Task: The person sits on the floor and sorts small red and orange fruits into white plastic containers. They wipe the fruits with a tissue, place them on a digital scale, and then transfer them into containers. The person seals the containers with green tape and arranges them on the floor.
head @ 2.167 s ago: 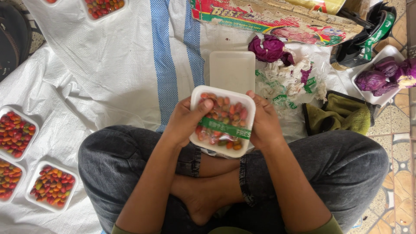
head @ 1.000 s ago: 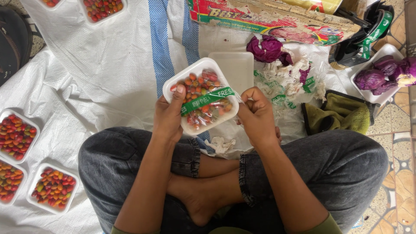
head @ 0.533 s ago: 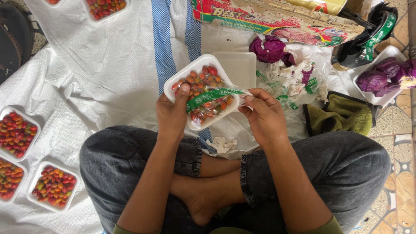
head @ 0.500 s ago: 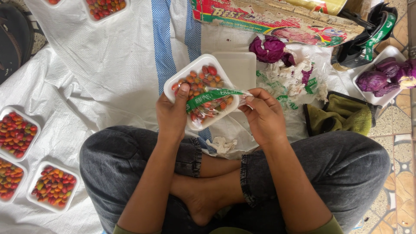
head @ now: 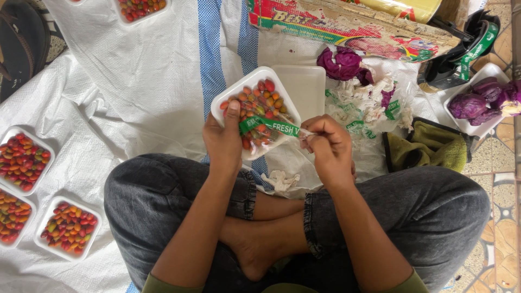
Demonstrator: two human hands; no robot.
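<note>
The left hand (head: pixel 222 142) grips a white foam tray of small red and orange fruits (head: pixel 259 106), thumb pressing the green printed tape (head: pixel 268 127); the right hand's (head: pixel 329 149) fingers pinch the tape's end.

The person wears dark grey jeans (head: pixel 434 217) with rolled-up cuffs and a green top at the bottom edge. The arms and feet are bare.
</note>
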